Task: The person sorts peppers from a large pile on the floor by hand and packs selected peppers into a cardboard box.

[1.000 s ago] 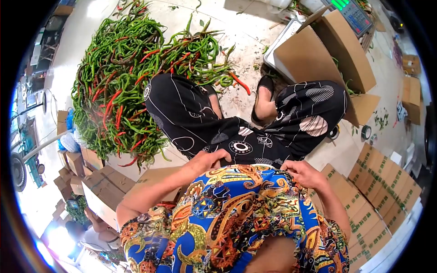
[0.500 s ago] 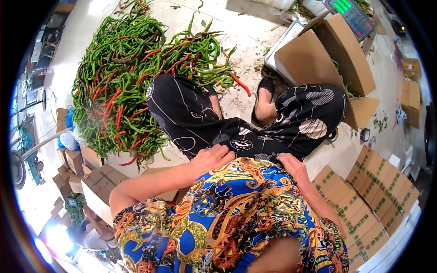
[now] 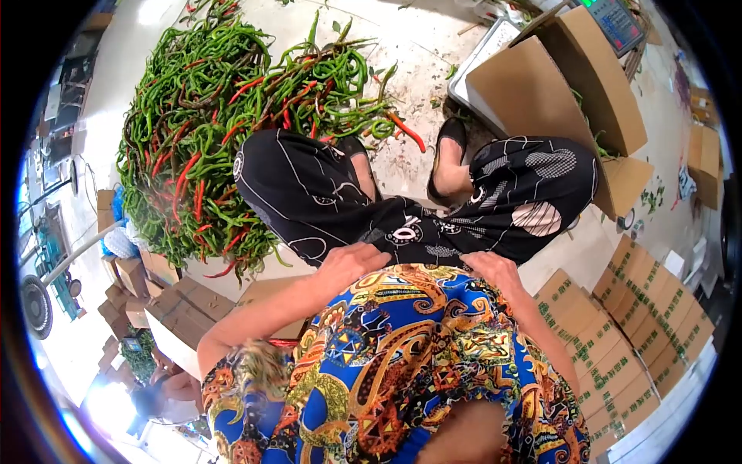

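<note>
My left hand (image 3: 352, 263) is at my waist, its fingers bent together at the hem of the patterned shirt (image 3: 402, 332), where it meets the black trousers (image 3: 309, 185). On the other side of the waist, my right hand (image 3: 492, 271) has its fingers curled at the same hem; its fingertips are partly hidden. Beyond my left knee lies a large heap of green and red chili peppers (image 3: 193, 147) on the floor. Past my right knee, an open cardboard box (image 3: 525, 89) rests tilted on a white tray (image 3: 471, 73).
Flattened printed cartons (image 3: 653, 309) lie at the lower right. Brown boxes (image 3: 189, 309) and a fan (image 3: 36, 307) stand at the left. Another person (image 3: 174, 390) is at the lower left. A scale display (image 3: 614, 23) shows at the top right, and a roll of tape (image 3: 626, 220) below it.
Both hands have shifted slightly along the waist, and the right fingers look flatter than a second ago. My knees have spread a little. The pepper heap looks the same.
</note>
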### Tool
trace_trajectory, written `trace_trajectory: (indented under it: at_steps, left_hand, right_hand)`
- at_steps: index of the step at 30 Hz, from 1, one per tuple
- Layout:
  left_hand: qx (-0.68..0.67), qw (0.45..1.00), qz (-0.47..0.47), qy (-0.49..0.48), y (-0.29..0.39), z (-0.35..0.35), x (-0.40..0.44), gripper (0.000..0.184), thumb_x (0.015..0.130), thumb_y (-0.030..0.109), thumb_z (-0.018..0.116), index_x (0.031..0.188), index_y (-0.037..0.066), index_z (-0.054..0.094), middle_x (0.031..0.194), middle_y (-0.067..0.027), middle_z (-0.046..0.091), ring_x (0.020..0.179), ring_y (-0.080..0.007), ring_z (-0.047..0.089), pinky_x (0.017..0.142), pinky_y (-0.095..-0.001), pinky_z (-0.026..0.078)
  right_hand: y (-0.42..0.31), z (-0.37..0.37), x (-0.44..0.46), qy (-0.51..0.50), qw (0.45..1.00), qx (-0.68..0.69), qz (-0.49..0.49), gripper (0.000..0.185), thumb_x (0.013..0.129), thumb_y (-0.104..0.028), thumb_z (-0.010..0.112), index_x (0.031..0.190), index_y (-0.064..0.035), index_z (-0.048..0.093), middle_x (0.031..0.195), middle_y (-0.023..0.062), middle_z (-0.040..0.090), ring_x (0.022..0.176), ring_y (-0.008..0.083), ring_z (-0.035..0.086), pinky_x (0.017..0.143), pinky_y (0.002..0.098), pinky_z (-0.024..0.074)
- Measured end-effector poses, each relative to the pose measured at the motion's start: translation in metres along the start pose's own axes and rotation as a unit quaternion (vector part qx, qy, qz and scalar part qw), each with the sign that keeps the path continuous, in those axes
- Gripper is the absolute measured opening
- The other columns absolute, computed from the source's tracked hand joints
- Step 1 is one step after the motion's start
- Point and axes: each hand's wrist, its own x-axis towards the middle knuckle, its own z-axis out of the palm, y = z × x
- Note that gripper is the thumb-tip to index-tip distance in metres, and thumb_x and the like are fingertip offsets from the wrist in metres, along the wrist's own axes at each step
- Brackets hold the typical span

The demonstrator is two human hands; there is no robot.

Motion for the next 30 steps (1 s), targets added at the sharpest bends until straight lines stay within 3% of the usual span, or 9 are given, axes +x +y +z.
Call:
trace_trajectory:
  at_steps: [9,11,14,16,19,20,24,29,30]
  left_hand:
    - [-0.304,0.934,-0.182,-0.051,-0.006,-0.008,-0.039,0.022,0.095,0.021,0.051,0.094,0.0,0.058,0.076,-0.014,0.057,0.071,-0.0267,0.059,0.065,-0.0342,0.046]
    - [-0.384,0.893,-0.202,-0.118,-0.018,-0.012,-0.043,0.022,0.094,0.02,0.053,0.089,-0.001,0.058,0.077,-0.0107,0.058,0.069,-0.0188,0.057,0.064,-0.0298,0.046]
    - [-0.248,0.946,-0.207,0.025,-0.002,-0.049,-0.014,0.02,0.095,0.018,0.053,0.088,-0.002,0.057,0.072,-0.0085,0.055,0.067,-0.0134,0.053,0.061,-0.0285,0.044]
    - [-0.169,0.956,-0.167,0.17,0.007,-0.062,0.003,0.015,0.09,0.014,0.058,0.085,0.0,0.057,0.071,-0.0132,0.054,0.065,-0.0265,0.056,0.059,-0.0365,0.045]
    - [-0.122,0.986,-0.116,0.0,-0.01,-0.035,-0.031,0.014,0.088,0.011,0.055,0.082,-0.001,0.053,0.073,-0.0177,0.054,0.07,-0.0392,0.055,0.062,-0.0442,0.045]
    - [-0.092,0.983,-0.142,-0.075,-0.015,-0.034,-0.046,0.017,0.091,0.015,0.056,0.087,-0.001,0.059,0.077,-0.0156,0.059,0.071,-0.0317,0.06,0.065,-0.0385,0.048]
    - [-0.46,0.778,-0.418,-0.088,-0.051,-0.054,-0.086,0.021,0.092,0.02,0.06,0.093,0.0,0.069,0.093,-0.0065,0.069,0.082,-0.0124,0.064,0.069,-0.0265,0.051]
    - [-0.485,0.652,-0.499,0.302,-0.123,-0.03,-0.113,0.02,0.087,0.012,0.057,0.102,0.001,0.064,0.091,-0.0035,0.067,0.084,-0.0117,0.062,0.075,-0.0248,0.048]
    - [-0.451,0.688,-0.465,0.326,-0.137,-0.023,-0.112,0.02,0.087,0.012,0.057,0.102,0.001,0.064,0.091,-0.0032,0.067,0.084,-0.0116,0.062,0.076,-0.025,0.048]
  right_hand:
    - [0.0,-0.072,-0.01,-0.261,0.864,0.379,0.202,0.018,0.093,-0.02,0.054,0.093,-0.0028,0.058,0.077,0.0049,0.056,0.071,0.0125,0.052,0.067,0.0291,0.0441]
    - [0.005,-0.068,-0.004,-0.204,0.876,0.385,0.206,0.02,0.093,-0.021,0.054,0.088,-0.0023,0.058,0.076,0.0015,0.055,0.071,0.0103,0.05,0.066,0.027,0.0429]
    - [0.002,-0.078,0.037,-0.009,0.896,0.36,0.261,0.018,0.089,-0.016,0.059,0.081,-0.001,0.056,0.074,-0.002,0.053,0.069,0.0069,0.048,0.062,0.023,0.0402]
    - [-0.004,-0.07,0.07,0.077,0.94,0.277,0.186,0.014,0.087,-0.013,0.059,0.083,0.0003,0.057,0.072,0.0061,0.059,0.065,0.0147,0.056,0.061,0.0299,0.0447]
    - [-0.004,-0.039,0.11,0.097,0.99,0.089,0.054,0.014,0.085,-0.014,0.06,0.084,-0.0003,0.057,0.077,0.0176,0.06,0.07,0.0351,0.059,0.066,0.0415,0.0474]
    - [0.005,-0.021,0.124,0.088,0.993,0.073,0.039,0.015,0.084,-0.015,0.06,0.084,-0.0005,0.057,0.078,0.0201,0.06,0.073,0.0405,0.058,0.067,0.0445,0.0471]
    - [0.053,0.054,0.212,0.157,0.985,0.025,0.062,0.022,0.082,-0.019,0.063,0.099,-0.005,0.057,0.089,0.0179,0.062,0.083,0.0372,0.061,0.075,0.0456,0.0466]
    - [0.086,0.128,0.306,0.067,0.971,-0.007,0.229,0.033,0.082,-0.017,0.062,0.11,-0.0023,0.051,0.109,0.0255,0.051,0.095,0.0423,0.059,0.08,0.0492,0.0495]
    - [0.091,0.143,0.315,0.074,0.969,0.001,0.236,0.032,0.083,-0.015,0.061,0.11,-0.0032,0.051,0.11,0.0247,0.051,0.095,0.0425,0.059,0.079,0.0497,0.0496]
